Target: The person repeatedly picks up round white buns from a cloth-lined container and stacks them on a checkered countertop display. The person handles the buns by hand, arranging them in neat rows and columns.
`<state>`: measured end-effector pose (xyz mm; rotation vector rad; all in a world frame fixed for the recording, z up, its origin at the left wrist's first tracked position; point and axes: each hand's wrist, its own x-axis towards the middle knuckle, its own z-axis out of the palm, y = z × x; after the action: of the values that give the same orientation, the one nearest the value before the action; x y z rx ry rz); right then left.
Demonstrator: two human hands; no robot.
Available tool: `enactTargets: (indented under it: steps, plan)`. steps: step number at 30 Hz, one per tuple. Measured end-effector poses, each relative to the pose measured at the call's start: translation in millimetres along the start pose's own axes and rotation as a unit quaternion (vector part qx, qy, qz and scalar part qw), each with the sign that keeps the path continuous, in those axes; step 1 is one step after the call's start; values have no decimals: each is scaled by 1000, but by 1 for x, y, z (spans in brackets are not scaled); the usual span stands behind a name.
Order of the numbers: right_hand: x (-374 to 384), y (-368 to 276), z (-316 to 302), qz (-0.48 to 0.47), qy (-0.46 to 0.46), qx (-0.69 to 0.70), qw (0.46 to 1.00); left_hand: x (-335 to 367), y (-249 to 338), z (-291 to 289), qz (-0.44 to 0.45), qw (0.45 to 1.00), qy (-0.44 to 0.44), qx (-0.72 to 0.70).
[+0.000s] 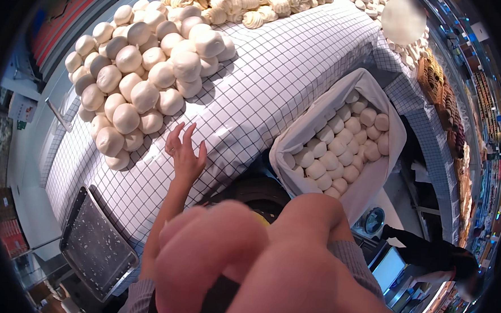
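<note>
Our left hand (pixel 187 160) hung with fingers spread apart beside a mound of smooth, round, matte cream buns (pixel 145 96) on glossy checked cloth (pixel 278 59). Our right hand (pixel 211 253) blurred near the lens, curled; we couldn't tell if it gripped anything. More pale buns (pixel 337 146) filled a fabric-lined bin (pixel 368 188); ridged, swirled rolls (pixel 255 18) lay beyond.

the left hand (pixel 188 160) is bare and fitted with a thin ring-like band (pixel 172 150) on one finger, the right hand (pixel 209 239) is bare, the sleeves (pixel 356 263) are grey ribbed knit, and the body clothing (pixel 254 189) is dark.
</note>
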<state>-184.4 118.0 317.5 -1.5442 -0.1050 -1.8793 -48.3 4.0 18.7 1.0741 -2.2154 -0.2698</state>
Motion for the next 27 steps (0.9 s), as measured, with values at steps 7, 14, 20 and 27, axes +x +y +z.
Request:
enactTargets:
  steps: [7,14,20,27]
  plan:
    - [-142,-75,-226,215,253,-467,819,-27,47,39,-42,996,-60,43]
    - [-408,-274,-448,431,260,-823,263,3,127,79,74,984,-161,-1]
    - [-378,-320,-496,408,179,-885,138,89,232,164,261,886,-340,-178]
    - [-361,-374,-533,489,251,-787,281,140,357,312,269,801,-488,-219]
